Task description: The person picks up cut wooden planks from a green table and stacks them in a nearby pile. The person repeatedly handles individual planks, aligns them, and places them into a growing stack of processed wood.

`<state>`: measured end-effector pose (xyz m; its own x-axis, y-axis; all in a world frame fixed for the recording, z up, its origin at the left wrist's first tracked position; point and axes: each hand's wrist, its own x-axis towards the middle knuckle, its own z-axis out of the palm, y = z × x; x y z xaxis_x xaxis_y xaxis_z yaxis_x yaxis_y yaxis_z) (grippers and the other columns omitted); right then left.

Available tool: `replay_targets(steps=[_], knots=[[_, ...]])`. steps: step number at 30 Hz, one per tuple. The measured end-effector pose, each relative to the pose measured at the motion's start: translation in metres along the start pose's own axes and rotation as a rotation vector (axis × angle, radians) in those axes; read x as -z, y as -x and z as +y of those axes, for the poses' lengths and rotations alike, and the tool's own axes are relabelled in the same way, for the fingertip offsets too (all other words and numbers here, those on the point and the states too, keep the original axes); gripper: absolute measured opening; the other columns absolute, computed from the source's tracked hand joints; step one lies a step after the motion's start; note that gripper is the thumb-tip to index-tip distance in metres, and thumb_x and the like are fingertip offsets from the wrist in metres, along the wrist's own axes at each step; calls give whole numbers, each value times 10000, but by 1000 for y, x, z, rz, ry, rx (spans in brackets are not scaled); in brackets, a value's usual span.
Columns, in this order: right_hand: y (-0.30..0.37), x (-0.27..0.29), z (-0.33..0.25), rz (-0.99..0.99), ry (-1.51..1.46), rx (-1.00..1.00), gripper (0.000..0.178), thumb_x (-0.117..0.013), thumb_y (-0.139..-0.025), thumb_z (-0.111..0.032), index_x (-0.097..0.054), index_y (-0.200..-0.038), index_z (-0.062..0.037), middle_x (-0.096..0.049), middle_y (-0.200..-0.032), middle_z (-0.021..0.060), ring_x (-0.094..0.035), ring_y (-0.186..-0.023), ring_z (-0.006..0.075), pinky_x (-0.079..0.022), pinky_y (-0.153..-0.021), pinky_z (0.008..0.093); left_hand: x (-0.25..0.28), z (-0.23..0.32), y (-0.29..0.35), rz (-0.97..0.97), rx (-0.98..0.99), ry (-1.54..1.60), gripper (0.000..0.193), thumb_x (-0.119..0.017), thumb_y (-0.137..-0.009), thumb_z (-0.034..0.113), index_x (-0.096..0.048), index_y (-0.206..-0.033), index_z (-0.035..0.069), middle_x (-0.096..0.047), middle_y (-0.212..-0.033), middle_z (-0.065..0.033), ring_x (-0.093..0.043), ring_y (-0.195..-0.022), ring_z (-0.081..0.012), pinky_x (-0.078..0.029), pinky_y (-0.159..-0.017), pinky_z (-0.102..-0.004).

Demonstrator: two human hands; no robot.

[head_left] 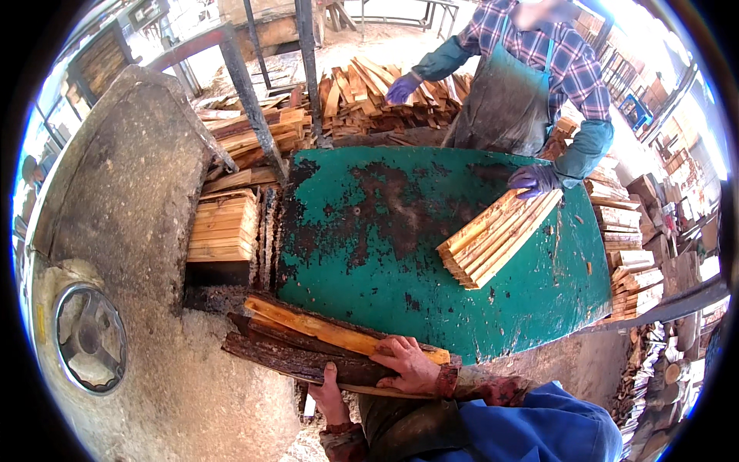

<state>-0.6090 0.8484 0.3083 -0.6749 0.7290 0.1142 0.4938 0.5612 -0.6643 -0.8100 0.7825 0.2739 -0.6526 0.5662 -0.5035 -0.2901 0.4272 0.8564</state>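
Note:
A bundle of rough, bark-edged wooden slabs (296, 356) lies crosswise in front of me, at the near edge of the green table. My left hand (331, 398) grips its near side, thumb up on the dark bark and the other fingers mostly hidden below. Over the right end my right hand (409, 365) is closed, its fingers bent across an orange-brown slab (308, 323). The bundle's left end reaches toward the machine's dark bed (219, 299).
A big dusty machine (115, 185) with a handwheel (90, 339) stands left; cut boards (223, 227) sit at its opening. Across the green table (346, 285), a co-worker's purple-gloved hand (535, 179) rests on a wood stack (500, 239); the other glove (402, 88) is raised. Wood piles (362, 96) lie behind.

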Motion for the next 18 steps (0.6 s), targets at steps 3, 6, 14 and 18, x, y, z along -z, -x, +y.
replay_targets(steps=[3, 6, 14, 18], knots=[[-2, 0, -2, -2, -9, 7, 598, -787, -721, -360, -610, -1219, -80, -497, -1233, 143, -454, -1196, 336, -350, -982, 479, 1, 0, 0, -8, -22, 30, 609, -768, -792, 298, -548, -1216, -80, -594, -1163, -149, -571, -969, -254, -479, -871, -379], [-4, 2, -6, 0, -15, -7, 583, -789, -722, -355, -618, -1206, -79, -498, -1229, 140, -456, -1194, 334, -355, -974, 476, 4, -6, -7, -36, -45, 39, 619, -775, -785, 275, -540, -1230, -86, -587, -1184, -149, -564, -1001, -250, -468, -903, -376], [-6, 3, -11, -21, -17, -20, 557, -773, -743, -374, -626, -1198, -88, -483, -1251, 146, -430, -1214, 346, -358, -969, 477, 4, -13, -8, 30, -91, 72, 615, -800, -757, 305, -587, -1155, -113, -652, -1102, -178, -613, -960, -272, -491, -870, -384], [-7, 4, -9, -21, -6, -1, 566, -789, -729, -370, -629, -1188, -81, -498, -1228, 136, -450, -1198, 338, -365, -956, 470, 4, -16, -13, 39, -88, 26, 566, -816, -736, 311, -634, -1071, -108, -678, -1044, -169, -635, -923, -271, -502, -831, -388]])
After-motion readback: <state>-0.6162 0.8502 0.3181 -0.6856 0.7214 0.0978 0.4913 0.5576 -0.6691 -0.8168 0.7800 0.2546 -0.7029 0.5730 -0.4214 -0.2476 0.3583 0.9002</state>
